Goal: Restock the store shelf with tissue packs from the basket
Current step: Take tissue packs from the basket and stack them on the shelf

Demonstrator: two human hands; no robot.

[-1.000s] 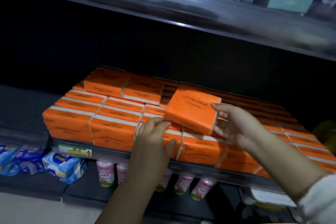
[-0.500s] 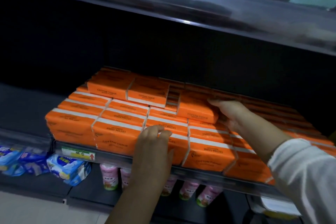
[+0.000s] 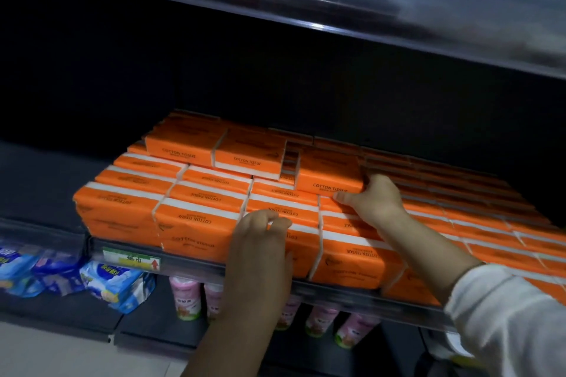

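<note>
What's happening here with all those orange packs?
A person is stocking a store shelf with orange tissue packs. The right hand grips the near right corner of one pack lying on top of the stacked rows, beside two others in that upper layer. The left hand rests on the front row near the shelf edge. No basket is in view.
</note>
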